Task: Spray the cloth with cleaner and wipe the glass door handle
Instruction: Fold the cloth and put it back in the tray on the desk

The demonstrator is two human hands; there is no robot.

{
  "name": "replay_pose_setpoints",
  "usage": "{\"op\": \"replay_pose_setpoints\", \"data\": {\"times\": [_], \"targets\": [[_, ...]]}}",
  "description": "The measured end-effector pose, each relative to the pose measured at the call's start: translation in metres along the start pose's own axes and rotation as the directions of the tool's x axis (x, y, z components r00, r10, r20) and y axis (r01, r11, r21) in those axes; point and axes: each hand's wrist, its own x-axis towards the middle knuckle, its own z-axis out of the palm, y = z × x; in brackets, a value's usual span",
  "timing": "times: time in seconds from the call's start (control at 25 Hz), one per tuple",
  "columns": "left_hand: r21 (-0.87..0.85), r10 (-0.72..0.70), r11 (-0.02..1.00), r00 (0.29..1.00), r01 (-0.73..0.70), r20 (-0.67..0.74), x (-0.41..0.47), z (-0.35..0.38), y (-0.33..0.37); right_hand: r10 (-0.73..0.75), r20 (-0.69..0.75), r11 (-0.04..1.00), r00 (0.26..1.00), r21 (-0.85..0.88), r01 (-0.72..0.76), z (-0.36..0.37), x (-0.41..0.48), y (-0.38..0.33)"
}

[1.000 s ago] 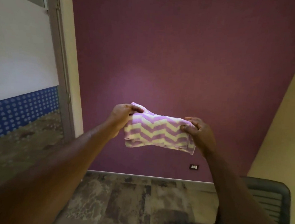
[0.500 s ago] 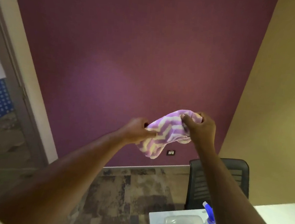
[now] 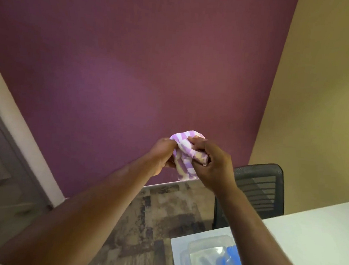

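A purple and cream zigzag cloth (image 3: 185,154) is bunched up in the air in front of the purple wall. My left hand (image 3: 163,155) grips its left side and my right hand (image 3: 212,166) grips its right side, fingers curled round the fabric. A blue spray bottle (image 3: 231,262) shows partly at the bottom, behind my right forearm, beside a clear plastic container (image 3: 203,260) on the white table (image 3: 311,237). The glass door handle is out of view.
A black mesh office chair (image 3: 263,187) stands behind the table by the tan wall. The door frame (image 3: 12,140) runs along the left edge. Patterned carpet (image 3: 151,224) covers the floor below my arms.
The view has swung right, away from the glass door toward the table. My hands have come together, crumpling the cloth from a flat spread into a ball.
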Motion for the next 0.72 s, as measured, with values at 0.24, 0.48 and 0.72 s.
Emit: {"op": "replay_pose_setpoints", "data": {"times": [0.24, 0.48, 0.72], "targets": [[-0.272, -0.058, 0.955, 0.974, 0.118, 0.218, 0.017, -0.007, -0.030, -0.090, 0.168, 0.959, 0.982, -0.252, 0.131, 0.021, -0.040, 0.022], [-0.150, -0.045, 0.985, 0.959, 0.090, 0.280, 0.035, -0.008, -0.083, 0.309, -0.022, 0.951, 0.951, -0.028, -0.309, 0.033, -0.079, 0.026], [-0.137, -0.114, 0.975, 0.922, 0.176, 0.370, 0.033, 0.012, -0.136, 0.769, 0.090, 0.612, 0.632, 0.178, -0.770, 0.031, -0.119, 0.044]]}}
